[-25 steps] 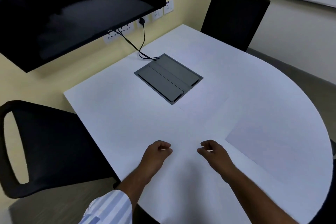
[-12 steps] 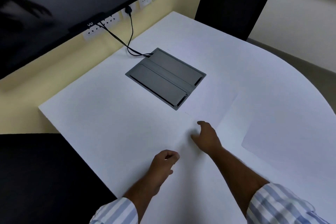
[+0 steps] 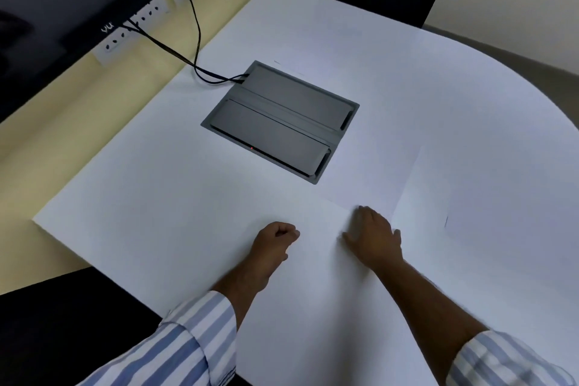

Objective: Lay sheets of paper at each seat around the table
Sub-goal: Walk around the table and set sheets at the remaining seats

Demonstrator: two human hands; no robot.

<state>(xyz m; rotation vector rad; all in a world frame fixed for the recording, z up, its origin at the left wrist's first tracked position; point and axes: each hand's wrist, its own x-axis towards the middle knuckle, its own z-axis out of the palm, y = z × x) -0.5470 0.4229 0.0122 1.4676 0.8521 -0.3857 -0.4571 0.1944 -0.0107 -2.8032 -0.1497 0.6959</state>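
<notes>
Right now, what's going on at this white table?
A person in a striped shirt is laying white paper sheets on the white table. The right hand presses flat on a sheet directly in front; the left hand rests on it as a fist. Another sheet lies to the right. A grey cable box sits mid-table.

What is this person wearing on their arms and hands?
Both hands are bare: no gloves, rings or watch show on the left hand or the right hand. Each arm wears a shirt sleeve with blue and white stripes, the left sleeve and the right sleeve, with the forearms uncovered below the cuffs.
</notes>
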